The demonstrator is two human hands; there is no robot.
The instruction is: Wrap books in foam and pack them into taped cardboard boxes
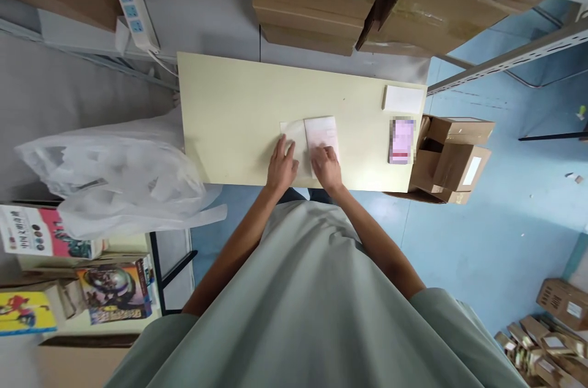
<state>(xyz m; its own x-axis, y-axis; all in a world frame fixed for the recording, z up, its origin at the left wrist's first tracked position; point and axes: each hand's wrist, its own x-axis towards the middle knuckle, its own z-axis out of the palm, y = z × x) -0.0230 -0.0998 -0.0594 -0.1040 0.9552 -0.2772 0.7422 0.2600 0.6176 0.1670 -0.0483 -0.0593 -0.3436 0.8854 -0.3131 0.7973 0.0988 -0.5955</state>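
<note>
On the pale yellow table (229,112) lies a white booklet or folded paper (320,130) with a faint pinkish tint. A thin pale sheet (294,130) extends from its left side; whether the two are joined I cannot tell. My left hand (282,166) rests with spread fingers on the left edge of the sheet. Over the lower part of the booklet, my right hand (327,167) presses down with bent, closed fingers, slightly blurred. Anything between those fingertips is hidden.
A white stack of paper (403,99) and a pink, partly pixelated item (402,141) lie at the table's right. Cardboard boxes (452,158) adjoin that edge. Left are a plastic bag (124,174) and books (114,290). A power strip (136,18) and cartons (312,2) stand behind.
</note>
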